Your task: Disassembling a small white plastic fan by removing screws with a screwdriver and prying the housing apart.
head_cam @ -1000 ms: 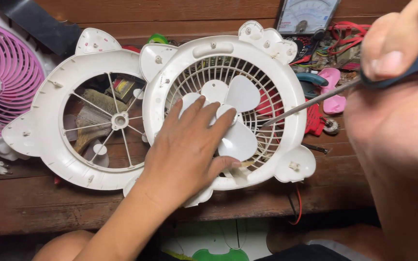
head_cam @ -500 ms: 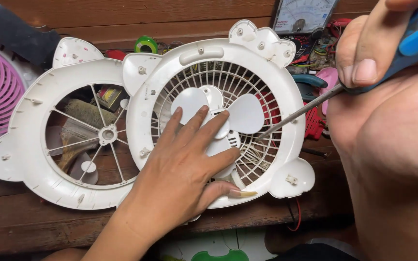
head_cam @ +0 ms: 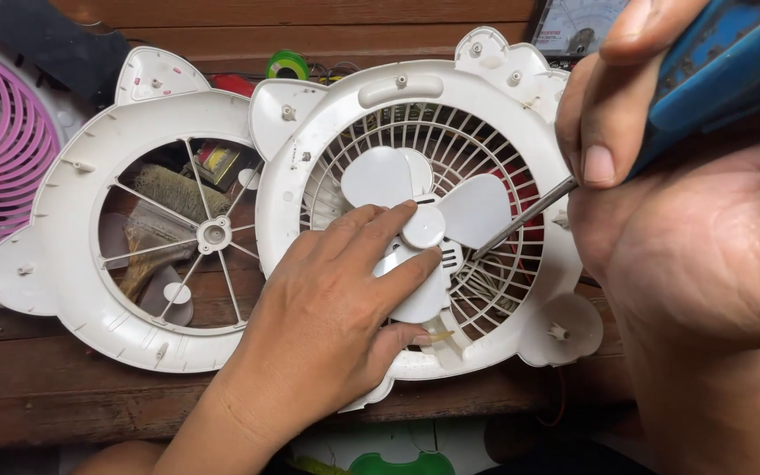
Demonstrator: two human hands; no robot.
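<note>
Flat on the wooden surface point(head_cam: 63, 413) lies the white fan housing point(head_cam: 415, 220), beside a second white fan frame point(head_cam: 72, 264). Spread open, the left hand point(head_cam: 327, 317) presses on the housing, fingertips point(head_cam: 411, 209) touching the white fan blades point(head_cam: 424, 220). Clamped around a blue-handled screwdriver point(head_cam: 714, 70), the right hand point(head_cam: 688, 220) sets its metal tip through the grille.
</note>
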